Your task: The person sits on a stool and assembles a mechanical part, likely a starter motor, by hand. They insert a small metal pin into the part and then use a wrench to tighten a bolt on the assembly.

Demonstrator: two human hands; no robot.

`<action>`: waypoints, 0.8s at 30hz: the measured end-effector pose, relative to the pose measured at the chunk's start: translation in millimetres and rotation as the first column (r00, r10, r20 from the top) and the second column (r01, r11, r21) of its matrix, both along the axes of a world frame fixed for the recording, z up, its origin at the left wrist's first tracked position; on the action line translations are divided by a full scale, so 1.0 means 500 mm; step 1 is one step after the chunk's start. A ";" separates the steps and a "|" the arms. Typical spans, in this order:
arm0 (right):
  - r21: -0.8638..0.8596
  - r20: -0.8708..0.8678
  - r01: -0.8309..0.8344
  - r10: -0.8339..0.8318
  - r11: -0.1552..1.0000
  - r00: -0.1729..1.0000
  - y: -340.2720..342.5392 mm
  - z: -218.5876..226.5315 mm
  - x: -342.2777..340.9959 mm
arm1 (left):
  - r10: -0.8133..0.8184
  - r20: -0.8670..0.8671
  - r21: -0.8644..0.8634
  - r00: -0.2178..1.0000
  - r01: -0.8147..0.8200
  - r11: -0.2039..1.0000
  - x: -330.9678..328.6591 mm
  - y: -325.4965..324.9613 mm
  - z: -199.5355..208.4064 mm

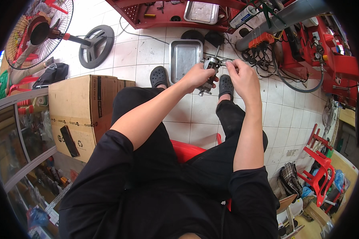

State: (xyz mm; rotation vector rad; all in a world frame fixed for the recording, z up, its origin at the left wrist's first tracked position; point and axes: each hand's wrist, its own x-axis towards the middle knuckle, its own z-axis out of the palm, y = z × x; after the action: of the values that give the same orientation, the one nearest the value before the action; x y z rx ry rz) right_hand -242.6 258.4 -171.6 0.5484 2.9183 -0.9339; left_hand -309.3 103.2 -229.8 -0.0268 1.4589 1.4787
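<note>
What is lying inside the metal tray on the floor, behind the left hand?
The metal tray looks bare where it shows: only its shiny bottom. The left hand and the small metal motor part it holds cover the tray's near right corner, so that stays hidden.

Brown cardboard box (81, 109), left of centre frame, on the tiled floor: rectangular, flaps shut, dark tape strip along top, black printed marks on the side. Flat black rectangular device (69, 141) leans against its front.
</note>
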 end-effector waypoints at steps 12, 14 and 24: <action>-0.012 -0.045 0.016 -0.016 1.000 0.999 -0.011 0.011 0.000 | 0.003 -0.007 -0.005 1.000 -0.003 1.000 0.001 -0.003 0.000; -0.024 -0.085 0.001 -0.003 1.000 0.996 -0.013 0.011 0.002 | 0.005 -0.008 -0.003 1.000 -0.005 1.000 0.001 -0.003 0.000; -0.001 -0.033 0.011 -0.011 1.000 0.999 -0.014 0.015 -0.001 | -0.001 -0.021 0.005 1.000 0.001 1.000 0.001 -0.004 -0.006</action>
State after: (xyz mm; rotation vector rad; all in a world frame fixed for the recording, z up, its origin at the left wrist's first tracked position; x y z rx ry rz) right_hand -243.1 251.2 -164.1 0.5549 2.9471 -0.9546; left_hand -308.9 101.0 -233.0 -0.0075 1.4715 1.4857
